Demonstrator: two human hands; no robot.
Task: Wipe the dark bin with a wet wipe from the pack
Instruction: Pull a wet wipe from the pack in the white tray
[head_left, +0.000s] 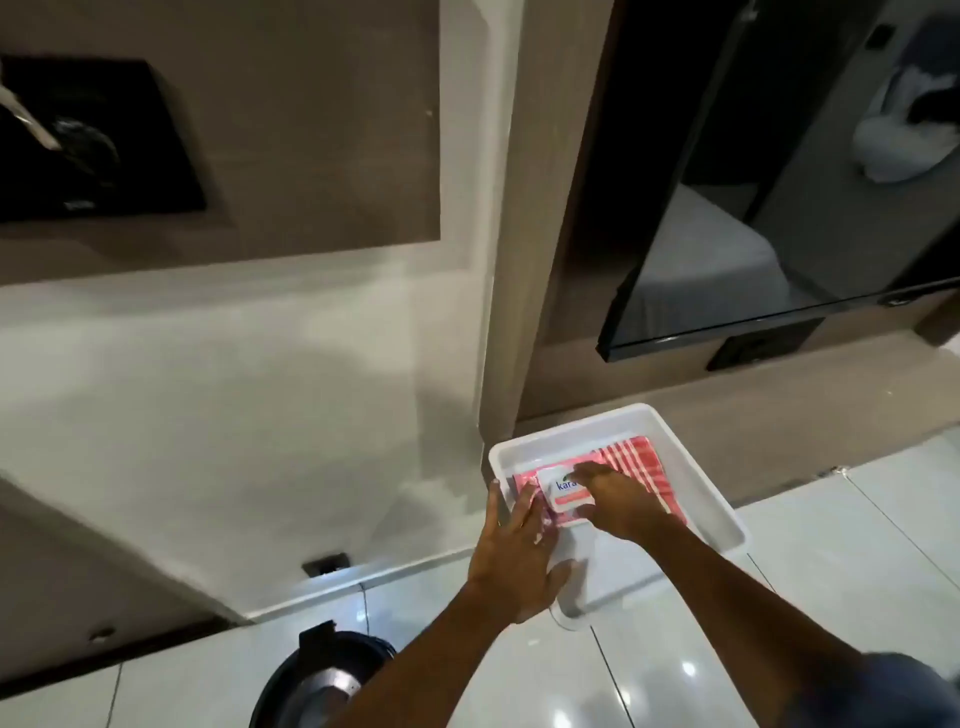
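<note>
Reaching into the white tray (722, 512), we have both hands on the wet-wipe pack (563, 491): the left hand (511, 551) lies flat with fingers spread over the pack's near-left edge and the tray rim, steadying rather than gripping, while the right hand (618, 496) rests on top with fingers curled toward the label. Whether those fingers pinch a flap or a wipe we cannot tell. No wipe is visibly drawn out, so we judge the task to be at its first step; extraction and all the wiping remain.

The pack is a soft, flat pouch, pink-red with a white label, and it lies on a red-and-white striped cloth (641, 462) that looks folded and woven. The tray is rigid, smooth, matt plastic, rectangular with rounded corners and low walls. It stands on a glossy pale tiled floor (831, 597) that throws back bright highlights.

The dark bin (322, 680) stands at the lower left, well apart from the tray: round, dark-walled, with a shiny metallic inner part, and partly cut off by the frame edge.
</note>
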